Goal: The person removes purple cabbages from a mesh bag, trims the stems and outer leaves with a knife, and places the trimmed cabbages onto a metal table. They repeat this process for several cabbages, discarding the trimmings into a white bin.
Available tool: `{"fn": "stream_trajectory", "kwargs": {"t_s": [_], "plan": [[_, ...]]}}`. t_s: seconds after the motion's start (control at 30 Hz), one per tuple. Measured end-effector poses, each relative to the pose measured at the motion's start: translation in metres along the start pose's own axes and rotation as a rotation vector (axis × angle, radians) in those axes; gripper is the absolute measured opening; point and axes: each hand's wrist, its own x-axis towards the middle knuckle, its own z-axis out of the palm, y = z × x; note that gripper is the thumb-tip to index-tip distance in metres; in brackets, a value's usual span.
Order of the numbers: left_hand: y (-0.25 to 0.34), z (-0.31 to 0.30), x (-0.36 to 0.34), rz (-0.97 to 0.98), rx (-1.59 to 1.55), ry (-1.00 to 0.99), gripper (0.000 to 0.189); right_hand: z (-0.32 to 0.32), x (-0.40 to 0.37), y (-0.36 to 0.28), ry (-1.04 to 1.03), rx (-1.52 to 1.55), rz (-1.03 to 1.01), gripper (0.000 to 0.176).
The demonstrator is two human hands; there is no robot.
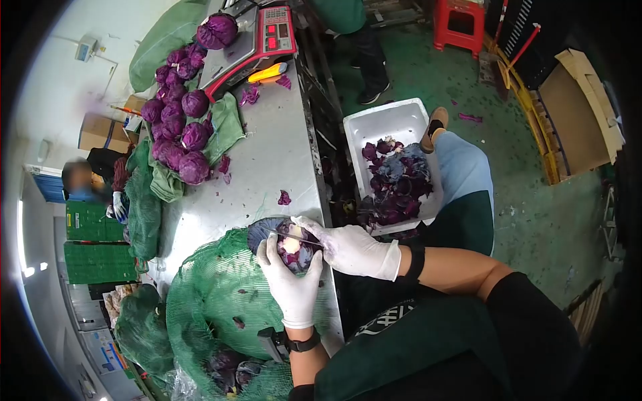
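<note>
A red cabbage (294, 256) with a pale cut stem end rests at the metal table's near edge. My gloved left hand (289, 281) cups it from below, fingers spread round its side. My gloved right hand (358, 247) is closed on a knife (294, 239), whose thin blade lies across the cabbage. A dark outer leaf (261, 234) stands out at the cabbage's left. Beside my left hand lies a green mesh sack (214, 287), with more cabbages (227, 364) in its lower part.
Trimmed cabbages (177, 127) are piled near a red scale (277, 33) and a yellow-handled cutter (267, 72). A white tub (354, 127) of leaves stands right of the table (267, 147). Two other people are partly visible, one at left (100, 167), one at top (368, 53).
</note>
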Motion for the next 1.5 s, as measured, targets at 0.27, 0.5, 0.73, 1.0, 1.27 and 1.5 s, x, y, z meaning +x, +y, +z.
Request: {"fn": "stream_trajectory", "kwargs": {"t_s": [0.27, 0.5, 0.73, 1.0, 1.27, 1.5], "plan": [[0.01, 0.007, 0.001, -0.055, 0.062, 0.086, 0.085, -0.006, 0.013, -0.002, -0.012, -0.099, 0.014, 0.063], [0.011, 0.011, 0.005, -0.071, 0.071, 0.141, 0.084, -0.02, 0.024, -0.012, -0.037, -0.13, 0.069, 0.036], [0.008, 0.009, -0.015, 0.021, 0.031, 0.164, 0.079, -0.06, 0.042, 0.023, 0.218, 0.253, 0.376, 0.032], [-0.003, 0.006, -0.01, -0.025, -0.051, 0.123, 0.082, -0.018, 0.014, -0.013, -0.288, -0.056, 0.153, 0.077], [0.009, 0.002, -0.008, -0.049, -0.022, 0.091, 0.081, -0.01, 0.013, -0.011, -0.257, -0.036, 0.132, 0.072], [0.015, 0.001, -0.007, -0.097, -0.01, 0.077, 0.083, -0.032, 0.031, -0.013, -0.3, -0.146, 0.093, 0.066]]}}
